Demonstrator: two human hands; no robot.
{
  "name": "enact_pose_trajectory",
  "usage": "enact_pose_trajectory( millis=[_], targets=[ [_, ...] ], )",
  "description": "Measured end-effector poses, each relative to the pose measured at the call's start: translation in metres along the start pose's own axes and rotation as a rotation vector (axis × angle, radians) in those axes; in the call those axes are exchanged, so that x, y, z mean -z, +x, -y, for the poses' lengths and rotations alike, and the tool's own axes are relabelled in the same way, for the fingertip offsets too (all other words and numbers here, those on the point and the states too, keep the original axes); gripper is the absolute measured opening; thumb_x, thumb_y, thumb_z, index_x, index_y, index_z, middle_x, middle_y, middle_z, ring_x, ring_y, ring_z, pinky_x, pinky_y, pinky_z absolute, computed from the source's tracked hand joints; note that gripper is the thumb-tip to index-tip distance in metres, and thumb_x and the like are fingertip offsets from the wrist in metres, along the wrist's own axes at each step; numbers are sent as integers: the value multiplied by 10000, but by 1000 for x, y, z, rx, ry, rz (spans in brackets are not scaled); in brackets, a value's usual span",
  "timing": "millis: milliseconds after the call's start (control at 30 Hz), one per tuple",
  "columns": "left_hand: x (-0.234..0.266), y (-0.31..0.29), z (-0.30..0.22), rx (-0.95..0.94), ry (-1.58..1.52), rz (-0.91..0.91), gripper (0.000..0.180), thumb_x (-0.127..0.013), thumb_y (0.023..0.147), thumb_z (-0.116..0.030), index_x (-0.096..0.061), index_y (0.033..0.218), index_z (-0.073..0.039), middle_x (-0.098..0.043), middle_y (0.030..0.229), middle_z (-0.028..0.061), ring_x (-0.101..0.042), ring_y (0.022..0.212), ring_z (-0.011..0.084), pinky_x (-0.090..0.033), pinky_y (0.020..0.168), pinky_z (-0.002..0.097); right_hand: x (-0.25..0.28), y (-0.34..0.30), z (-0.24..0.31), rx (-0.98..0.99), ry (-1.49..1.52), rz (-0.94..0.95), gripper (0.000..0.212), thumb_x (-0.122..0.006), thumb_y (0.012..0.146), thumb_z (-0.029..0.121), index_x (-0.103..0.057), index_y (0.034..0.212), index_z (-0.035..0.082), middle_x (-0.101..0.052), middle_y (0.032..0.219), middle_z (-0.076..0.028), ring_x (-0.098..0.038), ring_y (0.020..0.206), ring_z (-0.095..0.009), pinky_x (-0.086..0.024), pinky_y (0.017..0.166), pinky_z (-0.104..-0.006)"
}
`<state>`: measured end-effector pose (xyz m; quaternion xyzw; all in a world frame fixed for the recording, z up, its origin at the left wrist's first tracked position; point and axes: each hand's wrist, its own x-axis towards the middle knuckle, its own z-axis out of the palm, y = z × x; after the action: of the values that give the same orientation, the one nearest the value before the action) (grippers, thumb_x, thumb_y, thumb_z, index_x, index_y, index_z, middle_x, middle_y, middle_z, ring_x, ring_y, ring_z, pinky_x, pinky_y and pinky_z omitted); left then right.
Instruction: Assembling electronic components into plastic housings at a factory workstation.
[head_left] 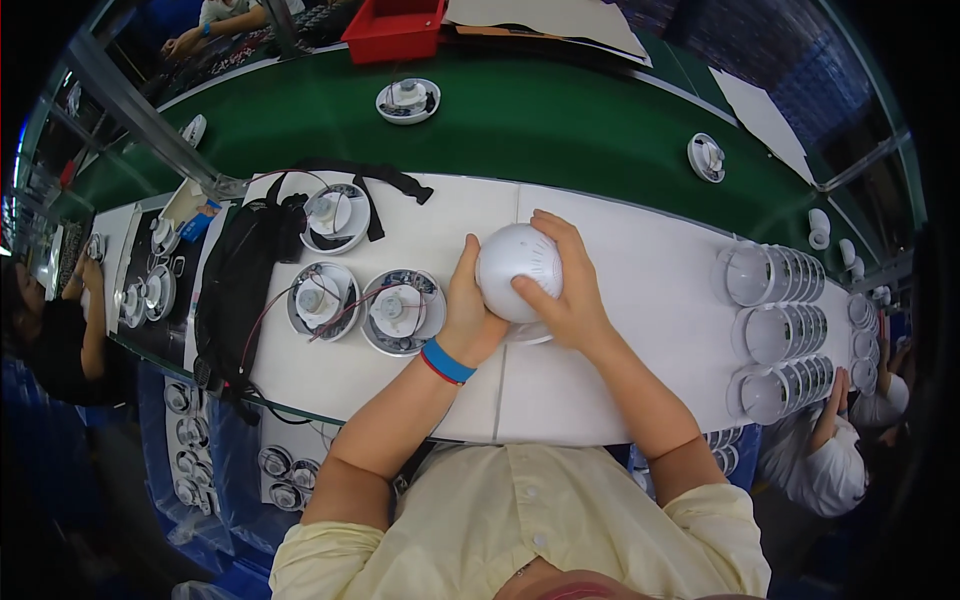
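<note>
Between my two hands, just over the white worktop [620,370], is a round white plastic housing [522,262] with rows of small slots on its right side. My left hand [468,312] cups its left side, the thumb pointing up. On the other side my right hand [572,285] wraps round it, the thumb lying across the front and the fingers over the top. A pale rim [530,333] shows below the housing; whether it is joined to it I cannot tell. Left of my left hand sits an open round unit [400,312] with a white inner part and thin red wires.
Two more open units [323,300] [335,217] stand farther left, by a black bag [237,290]. Rows of stacked clear-and-white cups [768,333] line the right side. Beyond the worktop runs a green belt [560,140] carrying several units. Co-workers [60,320] sit at both sides.
</note>
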<state>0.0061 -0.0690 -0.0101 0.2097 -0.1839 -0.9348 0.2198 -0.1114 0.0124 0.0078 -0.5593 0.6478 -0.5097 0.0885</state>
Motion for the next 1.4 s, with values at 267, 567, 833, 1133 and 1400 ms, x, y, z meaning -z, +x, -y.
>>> enact_pose_trajectory(
  millis=[267, 567, 833, 1133, 1400],
  targets=[
    [-13, -7, -8, 160, -224, 298, 676, -292, 961, -626, -354, 1442, -155, -443, 1418, 110, -440, 1324, 319, -405, 1053, 538, 32, 75, 4, -403, 55, 623, 578, -488, 940, 552, -557, 1221, 52, -629, 1119, -241, -636, 998, -357, -519, 802, -392],
    [-13, -2, -11, 80, -2, 108, 663, -330, 969, -604, -370, 1429, -130, -490, 1372, 113, -529, 1239, 314, -473, 993, 529, 38, 46, 5, -503, 271, 530, 603, -623, 881, 468, -491, 1354, 116, -565, 1271, -179, -530, 1212, -290, -412, 1010, -366],
    [-3, 7, 8, -211, 693, -144, 630, -408, 1029, -444, -218, 1478, -47, -377, 1397, 172, -593, 1130, 330, -553, 881, 389, 30, 26, -67, -530, 541, -40, 718, -746, 769, 141, -430, 1413, 110, -520, 1317, -126, -476, 1251, -242, -405, 1039, -365],
    [40, 32, 29, -292, 860, -28, 581, -521, 1013, -248, -227, 1456, -15, -343, 1399, 165, -635, 1059, 273, -546, 842, 337, 125, 173, -220, -685, 277, -487, 962, -802, 702, 473, -348, 1452, 78, -519, 1309, -232, -531, 1177, -341, -455, 957, -422],
    [20, 16, 27, -505, 1206, 39, 497, -593, 949, -127, -370, 1374, 2, -336, 1385, 222, -621, 955, 233, -538, 783, 311, -27, 195, -164, -229, -74, -384, 459, -636, 879, 123, -464, 1296, 37, -627, 963, -146, -644, 732, -239, -522, 650, -346]
  ],
)
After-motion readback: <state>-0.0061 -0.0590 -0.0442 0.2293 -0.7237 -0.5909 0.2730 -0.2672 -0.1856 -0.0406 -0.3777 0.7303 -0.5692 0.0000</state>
